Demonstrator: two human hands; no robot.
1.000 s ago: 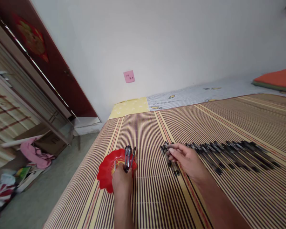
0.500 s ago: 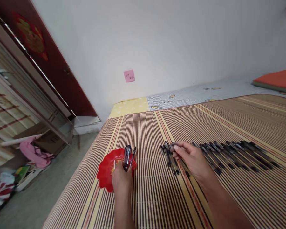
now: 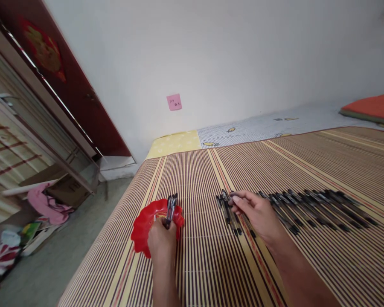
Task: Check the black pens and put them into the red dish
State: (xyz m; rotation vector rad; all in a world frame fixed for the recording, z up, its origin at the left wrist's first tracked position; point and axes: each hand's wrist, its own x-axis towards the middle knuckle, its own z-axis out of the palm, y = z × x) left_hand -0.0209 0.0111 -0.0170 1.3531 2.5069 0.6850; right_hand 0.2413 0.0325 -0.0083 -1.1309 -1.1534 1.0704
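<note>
My left hand (image 3: 161,242) is closed around a small bundle of dark pens (image 3: 170,207) that stick up over a red scalloped plate (image 3: 142,226) on the striped bamboo mat (image 3: 211,264). My right hand (image 3: 257,213) rests at the left end of a long row of dark pens (image 3: 307,208) laid side by side on the mat. Its fingers are curled and pinched on one pen of that row. Two or three pens (image 3: 224,204) lie just left of its fingertips.
A white wall with a pink sticky note (image 3: 174,102) stands behind. A yellow and checked sheet (image 3: 243,130) covers the far bed edge, with an orange cushion (image 3: 371,106) far right. Left of the bed are a dark red door (image 3: 64,85), a cardboard box and pink cloth (image 3: 46,204) on the floor.
The pens in my left hand have drawn together and tilted slightly left over the plate. My right hand has slid a little right along the row and closed its fingers on a pen.
</note>
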